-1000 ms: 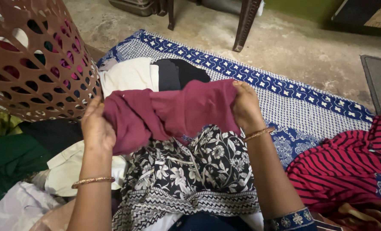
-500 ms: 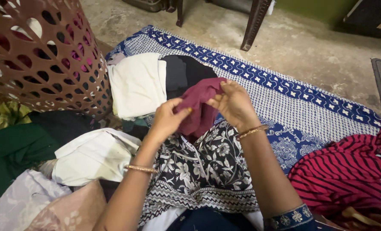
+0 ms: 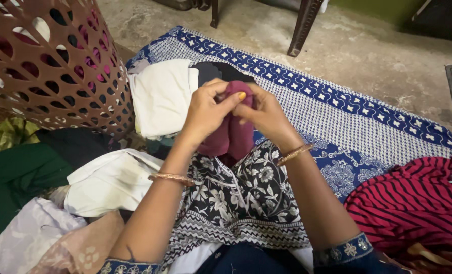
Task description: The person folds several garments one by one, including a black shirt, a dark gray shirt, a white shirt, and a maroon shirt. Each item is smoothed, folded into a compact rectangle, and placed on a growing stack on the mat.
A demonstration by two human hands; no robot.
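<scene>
A bunched maroon cloth [image 3: 231, 134] hangs at frame centre, pinched at its top by the left hand [image 3: 208, 112] and right hand [image 3: 264, 114], fingertips meeting. Below lies black-and-white floral fabric [image 3: 241, 195]; a brown perforated plastic basket [image 3: 43, 61] fills the upper left.

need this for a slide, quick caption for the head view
Both hands, left hand and right hand, pinch a folded maroon cloth above a floral garment.

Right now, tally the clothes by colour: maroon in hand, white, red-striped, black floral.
maroon cloth, gripped by left hand and right hand: 1
white pieces: 2
red striped garment: 1
black floral garment: 1
Total: 5
</scene>
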